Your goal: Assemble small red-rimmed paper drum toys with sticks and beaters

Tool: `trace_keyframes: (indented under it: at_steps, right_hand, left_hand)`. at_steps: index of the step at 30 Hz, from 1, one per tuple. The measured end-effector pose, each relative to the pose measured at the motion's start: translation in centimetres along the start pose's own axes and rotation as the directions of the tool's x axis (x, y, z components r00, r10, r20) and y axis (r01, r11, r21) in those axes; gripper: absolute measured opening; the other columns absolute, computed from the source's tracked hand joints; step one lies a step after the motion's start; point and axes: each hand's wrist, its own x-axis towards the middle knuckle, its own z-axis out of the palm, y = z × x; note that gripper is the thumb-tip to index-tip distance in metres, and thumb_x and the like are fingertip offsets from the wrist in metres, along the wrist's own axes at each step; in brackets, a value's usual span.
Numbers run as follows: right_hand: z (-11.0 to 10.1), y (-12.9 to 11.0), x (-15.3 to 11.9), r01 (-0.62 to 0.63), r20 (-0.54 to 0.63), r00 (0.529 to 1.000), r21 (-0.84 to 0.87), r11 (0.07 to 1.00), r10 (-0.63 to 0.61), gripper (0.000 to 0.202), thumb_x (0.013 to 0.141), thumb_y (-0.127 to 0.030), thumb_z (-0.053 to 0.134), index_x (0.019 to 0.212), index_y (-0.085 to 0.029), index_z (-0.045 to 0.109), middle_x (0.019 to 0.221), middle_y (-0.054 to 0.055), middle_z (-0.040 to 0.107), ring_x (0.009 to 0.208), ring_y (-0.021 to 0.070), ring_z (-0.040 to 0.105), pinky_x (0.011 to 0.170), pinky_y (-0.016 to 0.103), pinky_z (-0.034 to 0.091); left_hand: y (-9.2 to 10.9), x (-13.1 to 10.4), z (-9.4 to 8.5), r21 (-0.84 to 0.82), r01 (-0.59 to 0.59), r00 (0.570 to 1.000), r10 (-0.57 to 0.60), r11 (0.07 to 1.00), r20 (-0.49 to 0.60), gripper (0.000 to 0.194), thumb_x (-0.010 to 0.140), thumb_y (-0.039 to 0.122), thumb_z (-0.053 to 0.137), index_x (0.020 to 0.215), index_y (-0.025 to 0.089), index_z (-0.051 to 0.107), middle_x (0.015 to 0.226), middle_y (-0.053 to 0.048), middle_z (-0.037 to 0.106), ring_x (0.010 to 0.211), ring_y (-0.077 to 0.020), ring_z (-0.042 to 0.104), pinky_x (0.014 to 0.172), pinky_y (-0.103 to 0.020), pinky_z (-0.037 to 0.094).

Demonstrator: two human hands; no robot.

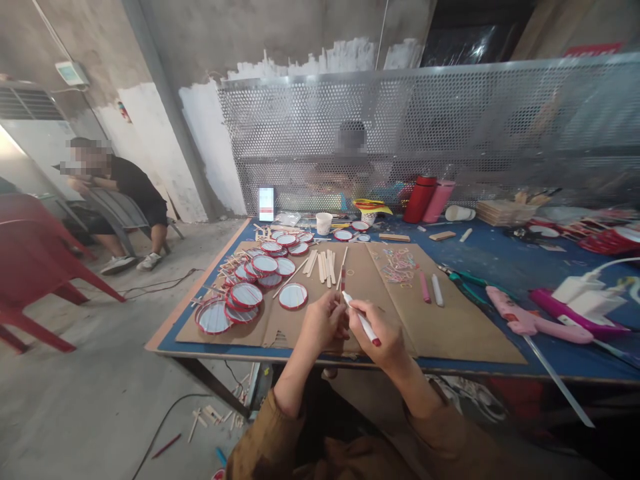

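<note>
Fingers of the left hand [324, 321] narrow, closed together around the lower part of a thin stick [343, 272] with dark red on it. Fingers of the right hand [379, 335] closed around a white marker [363, 321] with a red end, pointing with its tip to the stick, very near to the left fingers. Under both hands, a brown cardboard [450, 333], lying on the blue table [225, 349]. Just beyond the hands, some flat wooden sticks [327, 267] side by side. To the left, one round disc [293, 297] with red rim, lying apart, and then a pile of similar discs [265, 264], partly one over another. To the right, a heap of small colourful pieces [399, 267], a pink pen [425, 287] and a white pen [437, 291]. Farther right, green-handled pliers [470, 283] and a pink glue gun [530, 321]. At the back, a white cup [324, 224], a red bottle [420, 200] and a pink bottle [439, 202], before a metal mesh screen [300, 153]. At far left, a seated person [133, 183], near a red chair [47, 260].
</note>
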Motion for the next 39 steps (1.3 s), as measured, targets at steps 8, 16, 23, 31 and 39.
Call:
trace_keyframes:
  at_steps: [8, 16, 23, 31, 39]
  right_hand:
    - [-0.27, -0.08, 0.03, 0.007, -0.062, 0.998, -0.037, 0.999, -0.010, 0.013, 0.086, -0.015, 0.053, 0.097, -0.018, 0.058, 0.076, 0.005, 0.070, 0.066, 0.0173, 0.068, 0.062, 0.027, 0.053]
    - [-0.10, -0.07, 0.02, -0.021, -0.040, 0.999, -0.032, 0.999, 0.019, 0.014, 0.086, -0.016, 0.051, 0.097, -0.019, 0.059, 0.078, 0.006, 0.070, 0.068, 0.0172, 0.068, 0.064, 0.026, 0.054]
    - [-0.19, 0.20, 0.00, -0.001, -0.094, 0.996, -0.057, 0.998, -0.004, 0.015, 0.086, -0.017, 0.053, 0.100, -0.019, 0.057, 0.080, 0.007, 0.070, 0.069, 0.0180, 0.068, 0.064, 0.028, 0.054]
    - [-0.06, 0.17, 0.07, -0.001, -0.006, 1.000, -0.018, 1.000, 0.000, 0.014, 0.087, -0.017, 0.052, 0.101, -0.019, 0.054, 0.080, 0.006, 0.068, 0.073, 0.0189, 0.067, 0.065, 0.029, 0.053]
    - [-0.06, 0.00, 0.06, -0.014, 0.022, 1.000, 0.025, 1.000, 0.013, 0.012, 0.086, -0.016, 0.050, 0.097, -0.018, 0.055, 0.078, 0.005, 0.068, 0.069, 0.0173, 0.066, 0.064, 0.027, 0.052]
  left_hand:
    - [0.08, -0.03, 0.10, -0.039, 0.015, 1.000, -0.015, 0.999, 0.020, 0.011, 0.081, 0.026, 0.046, 0.088, 0.019, 0.052, 0.056, 0.005, 0.057, 0.040, -0.0093, 0.056, 0.038, -0.016, 0.044]
    - [-0.06, -0.01, 0.05, -0.044, 0.008, 1.000, -0.007, 0.999, 0.018, 0.013, 0.082, 0.029, 0.047, 0.088, 0.019, 0.052, 0.056, 0.006, 0.056, 0.040, -0.0081, 0.056, 0.038, -0.015, 0.044]
    - [-0.17, 0.05, 0.10, -0.042, 0.008, 0.999, -0.007, 0.999, 0.040, 0.014, 0.081, 0.030, 0.047, 0.090, 0.019, 0.052, 0.057, 0.005, 0.057, 0.039, -0.0085, 0.057, 0.036, -0.014, 0.042]
    - [-0.38, 0.06, 0.07, -0.040, -0.012, 0.999, 0.014, 0.999, 0.042, 0.014, 0.082, 0.031, 0.047, 0.089, 0.020, 0.053, 0.057, 0.005, 0.055, 0.041, -0.0096, 0.057, 0.038, -0.016, 0.043]
    - [-0.12, 0.04, 0.01, -0.034, 0.001, 1.000, 0.000, 0.999, 0.018, 0.012, 0.081, 0.029, 0.047, 0.086, 0.020, 0.052, 0.056, 0.005, 0.056, 0.041, -0.0110, 0.058, 0.038, -0.018, 0.044]
